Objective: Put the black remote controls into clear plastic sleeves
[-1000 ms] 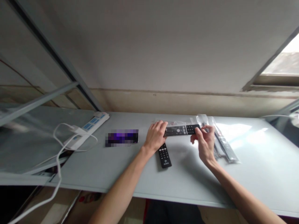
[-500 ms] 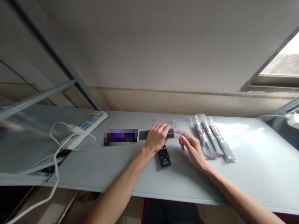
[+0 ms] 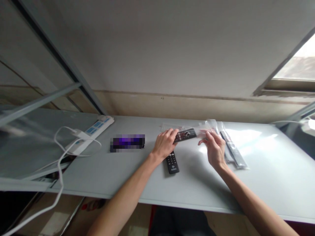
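Observation:
My left hand (image 3: 164, 142) is closed on the left end of a black remote control (image 3: 188, 133), which is tilted above the table with its buttons showing. Clear plastic (image 3: 203, 131) stretches from the remote's right end, and the fingers of my right hand (image 3: 215, 147) pinch it. How far the plastic covers the remote is hard to tell. Below my left hand, a second black remote (image 3: 173, 164) lies on the table, its upper end hidden. Close by my right hand are dark strip-like items in clear bags (image 3: 233, 150), partly covered by the hand.
A pixelated dark device (image 3: 128, 143) with a purple area lies to the left on the grey table (image 3: 137, 177). Further left stands a white power strip (image 3: 94, 132) with a white cable (image 3: 59, 177). A flat clear bag (image 3: 169, 125) lies behind my left hand.
The remote under my left hand has moved right and now shows its buttons. My right hand has shifted right, from a pointing pose to a pinch on the plastic.

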A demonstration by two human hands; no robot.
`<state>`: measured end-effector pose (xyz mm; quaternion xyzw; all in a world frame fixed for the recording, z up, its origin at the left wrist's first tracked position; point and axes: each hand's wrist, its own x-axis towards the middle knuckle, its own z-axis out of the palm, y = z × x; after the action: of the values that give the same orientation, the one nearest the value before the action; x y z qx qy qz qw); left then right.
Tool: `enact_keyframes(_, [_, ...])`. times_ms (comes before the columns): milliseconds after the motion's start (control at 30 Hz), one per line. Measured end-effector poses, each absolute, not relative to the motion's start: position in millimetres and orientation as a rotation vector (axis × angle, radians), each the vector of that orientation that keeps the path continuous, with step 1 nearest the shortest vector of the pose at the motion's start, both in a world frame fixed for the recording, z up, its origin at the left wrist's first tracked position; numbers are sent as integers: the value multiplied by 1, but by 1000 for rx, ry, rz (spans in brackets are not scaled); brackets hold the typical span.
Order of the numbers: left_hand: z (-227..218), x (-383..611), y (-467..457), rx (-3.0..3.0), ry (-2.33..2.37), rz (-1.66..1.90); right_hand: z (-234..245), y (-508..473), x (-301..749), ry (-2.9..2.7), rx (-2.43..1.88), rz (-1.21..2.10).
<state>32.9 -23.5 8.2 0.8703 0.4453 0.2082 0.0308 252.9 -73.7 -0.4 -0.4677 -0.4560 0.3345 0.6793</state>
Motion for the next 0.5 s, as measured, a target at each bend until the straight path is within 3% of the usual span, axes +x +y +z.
enact_keyframes(267, [2, 36, -25, 2591, 1339, 698, -13, -81, 225, -1063, -1063, 1178])
enact_keyframes(500, [-3, 39, -24, 2682, 1211, 693, -20, -64, 253, -944, -1048, 934])
